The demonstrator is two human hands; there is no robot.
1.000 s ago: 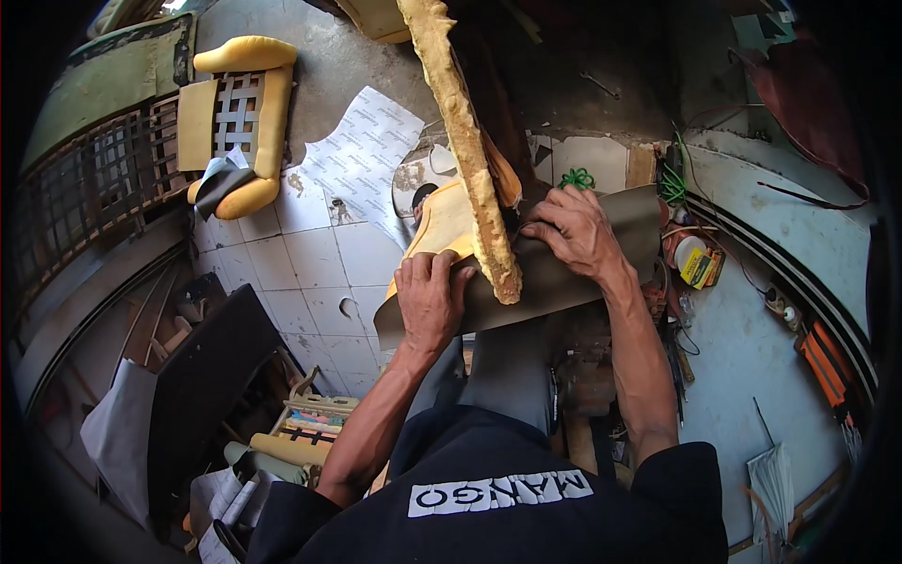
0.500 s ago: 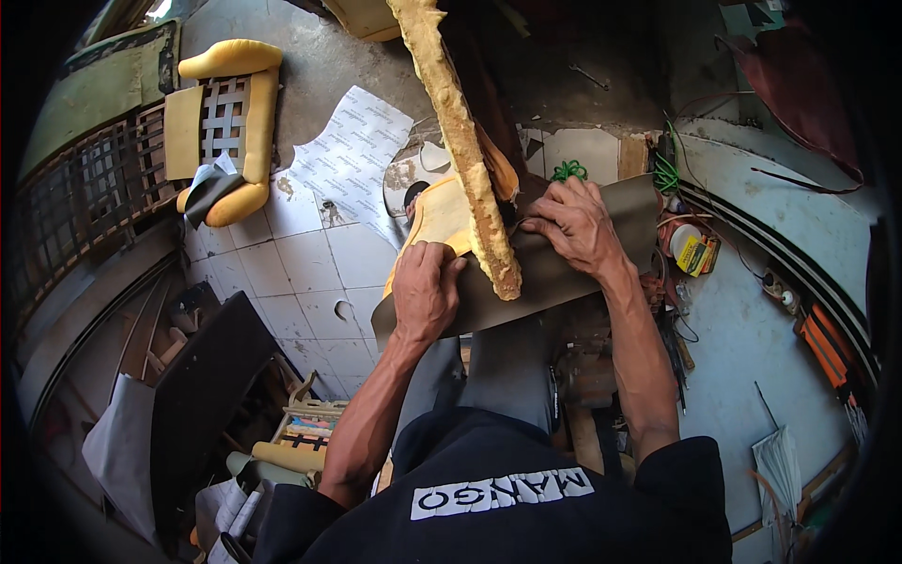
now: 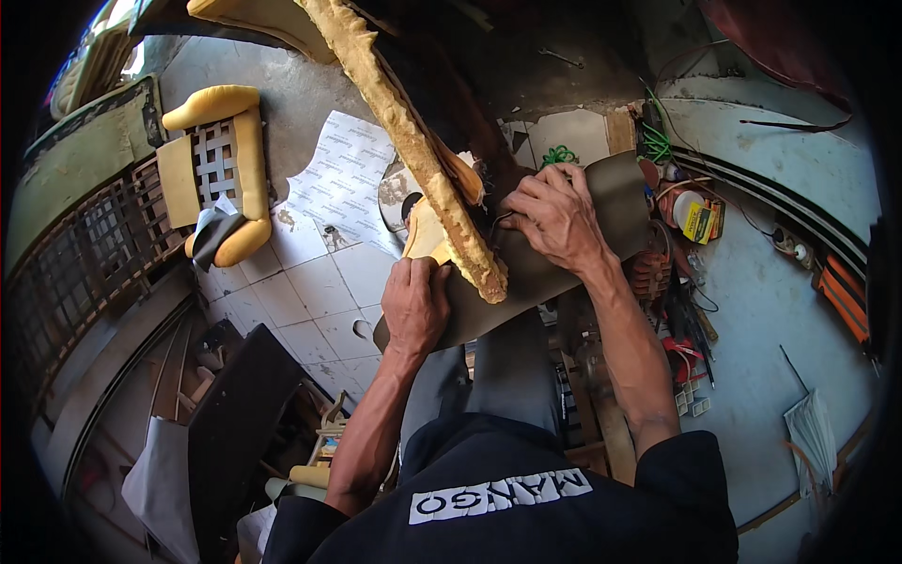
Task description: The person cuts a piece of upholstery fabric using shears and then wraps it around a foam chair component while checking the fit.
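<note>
Right fingers (image 3: 535, 201) on brown sheet (image 3: 534, 284)

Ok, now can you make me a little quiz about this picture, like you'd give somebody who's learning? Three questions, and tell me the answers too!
1. Pick one: which thing has its end between the left hand and the right hand?
a) the wrench
b) the long yellow foam piece
c) the white patterned sheet

2. True or false: the green coil is nearer the left hand than the right hand.

3. What colour is the padding on the strapped frame at the left of the picture?

Key:
1. b
2. False; it is just beyond the right hand.
3. Yellow
</note>
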